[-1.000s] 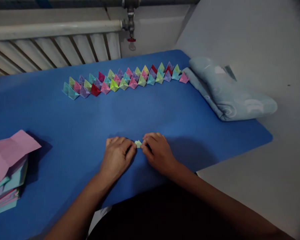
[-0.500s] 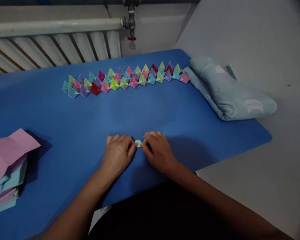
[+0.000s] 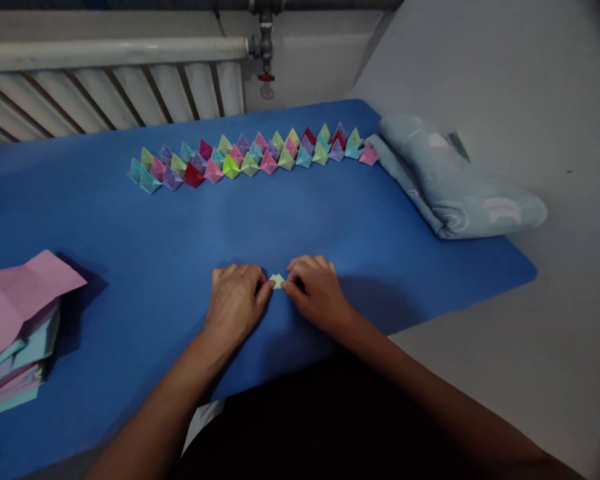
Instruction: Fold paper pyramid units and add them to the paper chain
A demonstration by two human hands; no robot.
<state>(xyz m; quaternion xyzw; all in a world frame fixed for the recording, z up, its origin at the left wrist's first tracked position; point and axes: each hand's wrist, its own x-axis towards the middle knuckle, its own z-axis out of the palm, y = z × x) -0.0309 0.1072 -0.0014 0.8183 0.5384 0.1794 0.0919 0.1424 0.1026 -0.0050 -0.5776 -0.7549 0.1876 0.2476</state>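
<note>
A small folded piece of pale green paper [image 3: 277,281] lies low over the blue tabletop [image 3: 300,213], pinched between my two hands. My left hand [image 3: 235,297] is closed, its thumb and fingertips on the paper's left end. On the right end, the thumb and fingers of my right hand [image 3: 316,290] grip it the same way. The paper's middle shows with a pointed top; its ends are covered by my fingertips. Beyond my hands stand rows of small folded paper boats [image 3: 250,160] in pink, green, blue, purple, yellow and red.
At the left edge lies a stack of coloured paper sheets [image 3: 20,373] with a creased pink sheet [image 3: 35,287] on top. A folded grey-blue cloth [image 3: 460,187] rests at the right end of the table, by the wall. Behind the table is a white radiator [image 3: 110,87] with a red-handled valve [image 3: 266,77].
My hands keep hold of the green paper at nearly the same place, and slightly more of it shows. The whole view has shifted a little.
</note>
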